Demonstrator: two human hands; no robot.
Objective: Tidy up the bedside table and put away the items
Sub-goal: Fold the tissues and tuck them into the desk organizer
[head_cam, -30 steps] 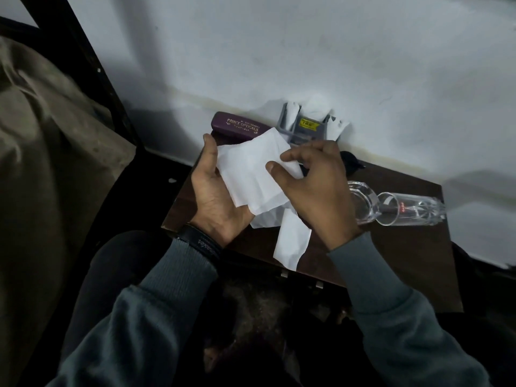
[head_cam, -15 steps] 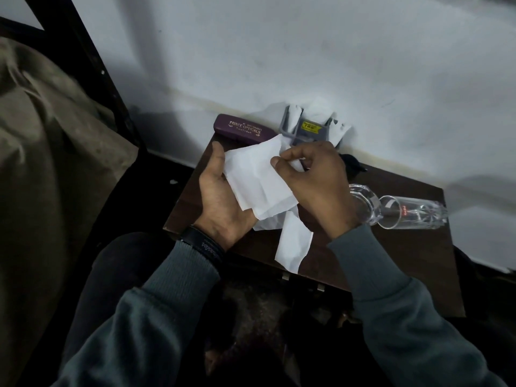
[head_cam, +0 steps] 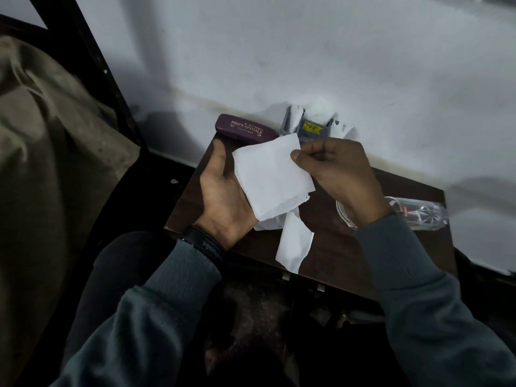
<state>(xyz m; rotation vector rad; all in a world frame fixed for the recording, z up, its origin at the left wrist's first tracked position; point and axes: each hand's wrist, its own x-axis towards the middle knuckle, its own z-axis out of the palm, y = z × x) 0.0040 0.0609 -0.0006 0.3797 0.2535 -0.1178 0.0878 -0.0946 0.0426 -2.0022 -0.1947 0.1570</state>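
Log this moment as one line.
left hand: palm up under tissue | right hand: pinches tissue corner | glass: on its side on table | spectacle case: by wall

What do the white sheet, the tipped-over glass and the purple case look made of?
White sheet: thin matte paper or tissue; creased, ragged torn edge. Glass: clear glass, maybe hard plastic; see-through, bright glints. Purple case: smooth hard shell, likely plastic or leatherette; faint sheen, gold print.
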